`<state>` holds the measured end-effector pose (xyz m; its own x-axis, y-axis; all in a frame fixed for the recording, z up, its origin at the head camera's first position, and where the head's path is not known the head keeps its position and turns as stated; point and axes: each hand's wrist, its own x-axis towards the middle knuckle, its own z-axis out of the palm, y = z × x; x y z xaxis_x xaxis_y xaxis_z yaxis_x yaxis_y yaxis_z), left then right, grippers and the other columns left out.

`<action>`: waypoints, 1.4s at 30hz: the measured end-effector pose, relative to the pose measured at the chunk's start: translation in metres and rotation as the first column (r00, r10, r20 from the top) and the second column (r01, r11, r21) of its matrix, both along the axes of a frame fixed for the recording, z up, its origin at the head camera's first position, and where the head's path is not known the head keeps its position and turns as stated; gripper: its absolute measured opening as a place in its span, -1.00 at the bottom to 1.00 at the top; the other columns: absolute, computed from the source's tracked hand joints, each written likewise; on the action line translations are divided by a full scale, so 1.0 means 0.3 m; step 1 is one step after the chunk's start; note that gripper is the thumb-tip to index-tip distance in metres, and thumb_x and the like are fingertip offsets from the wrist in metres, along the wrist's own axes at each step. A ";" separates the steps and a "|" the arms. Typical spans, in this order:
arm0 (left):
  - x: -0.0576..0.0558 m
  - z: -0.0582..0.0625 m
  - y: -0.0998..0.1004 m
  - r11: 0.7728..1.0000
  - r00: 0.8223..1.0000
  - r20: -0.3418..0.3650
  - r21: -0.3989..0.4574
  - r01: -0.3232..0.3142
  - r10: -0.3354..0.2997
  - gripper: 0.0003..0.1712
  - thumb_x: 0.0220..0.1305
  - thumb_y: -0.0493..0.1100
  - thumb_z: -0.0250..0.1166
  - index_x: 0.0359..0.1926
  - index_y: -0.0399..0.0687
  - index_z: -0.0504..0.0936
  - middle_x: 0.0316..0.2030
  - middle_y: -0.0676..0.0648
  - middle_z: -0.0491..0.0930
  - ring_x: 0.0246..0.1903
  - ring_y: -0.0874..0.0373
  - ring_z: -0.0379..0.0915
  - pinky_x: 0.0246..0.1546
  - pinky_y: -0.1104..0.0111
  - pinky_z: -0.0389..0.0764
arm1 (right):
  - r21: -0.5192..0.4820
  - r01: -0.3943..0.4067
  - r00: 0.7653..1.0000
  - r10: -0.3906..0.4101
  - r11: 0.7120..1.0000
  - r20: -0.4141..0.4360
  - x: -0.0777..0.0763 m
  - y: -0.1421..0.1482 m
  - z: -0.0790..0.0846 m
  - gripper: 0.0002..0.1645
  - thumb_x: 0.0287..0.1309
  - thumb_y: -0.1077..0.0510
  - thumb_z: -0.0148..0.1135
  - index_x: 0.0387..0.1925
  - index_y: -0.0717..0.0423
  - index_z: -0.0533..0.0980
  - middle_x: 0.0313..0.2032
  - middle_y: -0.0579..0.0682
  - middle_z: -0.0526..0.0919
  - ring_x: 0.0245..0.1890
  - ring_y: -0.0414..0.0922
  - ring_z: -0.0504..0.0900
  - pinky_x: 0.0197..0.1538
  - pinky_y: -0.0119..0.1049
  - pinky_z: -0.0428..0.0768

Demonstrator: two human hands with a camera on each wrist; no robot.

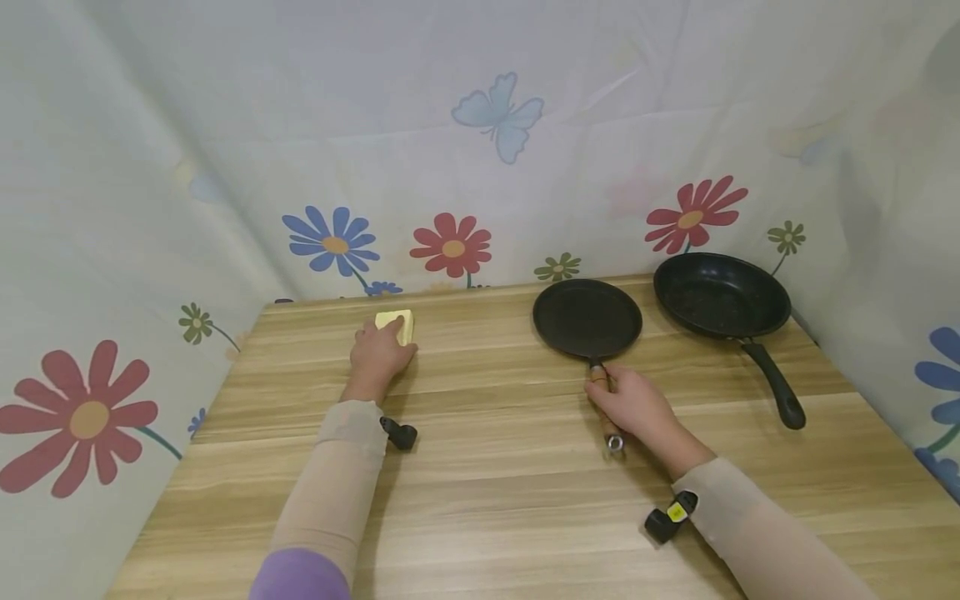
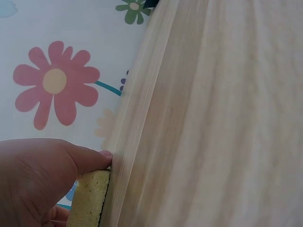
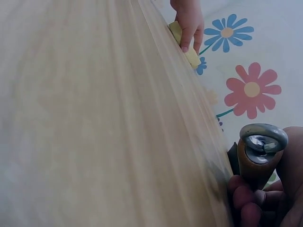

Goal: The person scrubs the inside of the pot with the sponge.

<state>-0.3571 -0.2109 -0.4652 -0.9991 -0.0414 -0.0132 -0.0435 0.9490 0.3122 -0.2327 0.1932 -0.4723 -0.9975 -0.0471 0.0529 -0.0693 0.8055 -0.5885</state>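
A yellow sponge (image 1: 407,331) lies flat on the wooden table toward its far left. My left hand (image 1: 377,357) holds it from above, with the thumb along its near right side; the left wrist view shows the thumb (image 2: 90,158) against the sponge's edge. Right of centre, a flat black crepe pan (image 1: 587,318) rests on the table with its handle toward me. My right hand (image 1: 637,404) grips that wooden handle (image 1: 611,428). Past the fingers, the handle's metal hanging ring (image 3: 262,137) shows in the right wrist view.
A deeper black frying pan (image 1: 720,293) stands at the far right corner, close to the crepe pan, its black handle (image 1: 776,387) pointing toward the front right. A white flowered cloth (image 1: 585,183) hangs behind and beside the wooden table (image 1: 480,500).
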 end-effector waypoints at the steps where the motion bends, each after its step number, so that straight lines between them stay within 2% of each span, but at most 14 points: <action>1: -0.001 0.002 0.000 1.000 1.000 -0.001 0.000 -0.001 0.001 -0.18 0.33 0.15 0.22 0.54 0.04 0.26 0.39 -0.48 0.13 0.27 -0.41 0.17 0.13 -0.22 0.38 | -0.002 0.001 1.000 -0.001 1.000 -0.001 0.000 0.000 0.000 -0.57 0.32 -0.14 0.15 -0.15 0.15 0.60 -0.50 -0.02 0.61 -0.37 0.01 0.59 -0.20 -0.02 0.56; 9: -0.009 0.012 0.000 1.000 1.000 0.001 -0.007 -0.002 0.002 -0.18 0.32 0.16 0.21 0.53 0.04 0.28 0.37 -0.48 0.15 0.26 -0.40 0.18 0.14 -0.21 0.38 | -0.012 -0.015 1.000 0.014 1.000 -0.015 -0.008 0.004 0.000 -0.58 0.34 -0.10 0.19 -0.12 0.18 0.62 -0.44 0.01 0.64 -0.34 0.02 0.61 -0.16 0.03 0.58; 15: -0.005 0.016 -0.007 1.000 0.999 0.033 -0.007 0.007 -0.007 -0.18 0.32 0.16 0.21 0.53 0.05 0.27 0.38 -0.49 0.15 0.29 -0.40 0.16 0.16 -0.22 0.36 | -0.017 -0.033 0.999 0.032 0.999 -0.039 -0.004 0.000 -0.007 -0.67 0.30 -0.09 0.24 -0.28 0.11 0.62 -0.58 -0.09 0.56 -0.46 -0.07 0.56 -0.28 -0.09 0.55; 19: 0.001 0.009 -0.014 1.000 1.000 0.023 0.013 0.012 -0.013 -0.20 0.27 0.12 0.23 0.50 0.10 0.33 0.31 -0.47 0.24 0.23 -0.38 0.23 0.10 -0.19 0.40 | -0.026 -0.045 0.998 0.044 0.999 -0.050 -0.002 -0.009 -0.015 -0.68 0.27 -0.09 0.27 -0.30 0.09 0.64 -0.66 -0.14 0.51 -0.54 -0.12 0.51 -0.34 -0.16 0.52; 24: 0.012 0.002 -0.009 0.998 0.998 -0.028 0.043 0.052 -0.051 -0.23 0.18 0.08 0.25 0.44 0.11 0.43 0.17 -0.41 0.36 0.08 -0.33 0.35 -0.01 -0.14 0.46 | -0.046 -0.082 0.995 0.080 0.996 -0.058 0.000 -0.027 -0.019 -0.65 0.23 -0.10 0.31 -0.18 0.09 0.69 -0.67 -0.18 0.52 -0.56 -0.15 0.50 -0.36 -0.19 0.51; 29: 0.028 0.025 0.018 0.994 0.993 -0.075 0.063 0.094 -0.089 -0.25 0.16 0.08 0.27 0.41 0.11 0.46 0.08 -0.32 0.45 -0.01 -0.23 0.40 -0.08 -0.06 0.49 | -0.060 -0.154 0.986 0.150 0.986 -0.071 0.000 -0.056 -0.022 -0.63 0.22 -0.08 0.32 -0.10 0.08 0.71 -0.64 -0.19 0.55 -0.56 -0.17 0.49 -0.37 -0.21 0.51; 37: 0.043 0.077 0.083 0.985 0.983 -0.113 0.080 0.151 -0.142 -0.26 0.18 0.12 0.30 0.41 0.16 0.46 0.15 -0.28 0.48 0.06 -0.18 0.43 -0.01 -0.05 0.50 | -0.089 -0.225 0.974 0.220 0.970 -0.060 -0.004 -0.123 -0.027 -0.51 0.23 -0.05 0.34 0.10 0.13 0.67 -0.65 -0.21 0.56 -0.61 -0.22 0.46 -0.44 -0.27 0.49; 42: 0.047 0.090 0.119 0.969 0.970 -0.148 0.128 0.212 -0.193 -0.28 0.22 0.12 0.29 0.40 0.10 0.48 0.20 -0.31 0.50 0.18 -0.23 0.39 0.18 -0.07 0.43 | -0.084 -0.256 0.967 0.253 0.963 -0.043 -0.006 -0.161 -0.024 -0.44 0.22 -0.05 0.33 0.17 0.18 0.63 -0.64 -0.22 0.59 -0.60 -0.23 0.48 -0.40 -0.28 0.52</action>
<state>-0.3431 -0.1753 -0.4381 -0.9794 0.1548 0.1298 0.1965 0.8789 0.4345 -0.2346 0.1449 -0.4795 -0.9511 -0.2926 0.0992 -0.2844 0.7040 -0.6507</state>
